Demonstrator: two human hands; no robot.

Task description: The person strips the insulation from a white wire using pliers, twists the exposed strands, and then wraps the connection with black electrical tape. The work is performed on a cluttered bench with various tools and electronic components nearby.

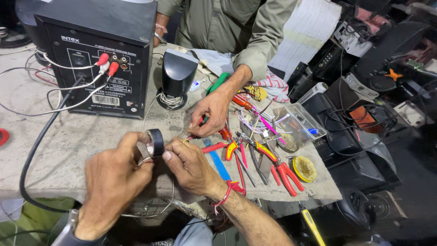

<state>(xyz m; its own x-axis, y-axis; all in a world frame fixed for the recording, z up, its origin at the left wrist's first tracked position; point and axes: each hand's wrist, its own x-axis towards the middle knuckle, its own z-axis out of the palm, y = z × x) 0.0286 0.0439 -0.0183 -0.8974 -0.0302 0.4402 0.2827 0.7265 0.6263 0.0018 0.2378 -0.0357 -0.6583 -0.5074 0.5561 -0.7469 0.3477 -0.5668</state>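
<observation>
L hand [111, 180] & R hand [189, 166] both clamped on black tape roll [154, 142] w/ thin wire, above bench [68, 141], near co-worker's hand [209, 111].

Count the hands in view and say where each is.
3. Left hand and right hand hold a tape roll near the camera; another person's hand rests among tools. Their other hand is mostly hidden.
</observation>
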